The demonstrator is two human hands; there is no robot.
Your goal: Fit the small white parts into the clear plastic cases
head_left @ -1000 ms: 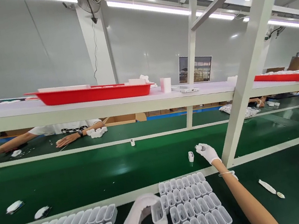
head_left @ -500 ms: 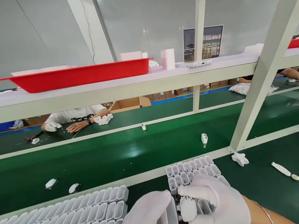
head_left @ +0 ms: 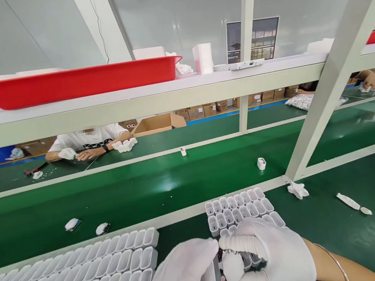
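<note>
My gloved left hand (head_left: 182, 276) grips a hollow white plastic housing (head_left: 209, 277), its open end turned to the right. In my gloved right hand (head_left: 275, 255) is a small rounded white part (head_left: 233, 266) with dark components along its left side. That part meets the mouth of the housing; my fingers hide how far it sits inside. Just behind and partly under my right hand stands a block of white housings (head_left: 242, 198) in rows. To the left of my left hand, several long rows of similar empty housings (head_left: 99, 280) stand close together.
A green conveyor belt (head_left: 165, 179) carries scattered white pieces (head_left: 72, 224). A slanted post (head_left: 316, 120) and a shelf (head_left: 132, 109) with a red tray (head_left: 75, 82) stand ahead. A white tool (head_left: 348, 201) lies at right. A co-worker (head_left: 90, 144) sits across.
The rounded part has come closer to the housing, closing the gap between them. Pieces on the belt have shifted right. My view has tilted slightly down, and the co-worker's gloved hand has moved right.
</note>
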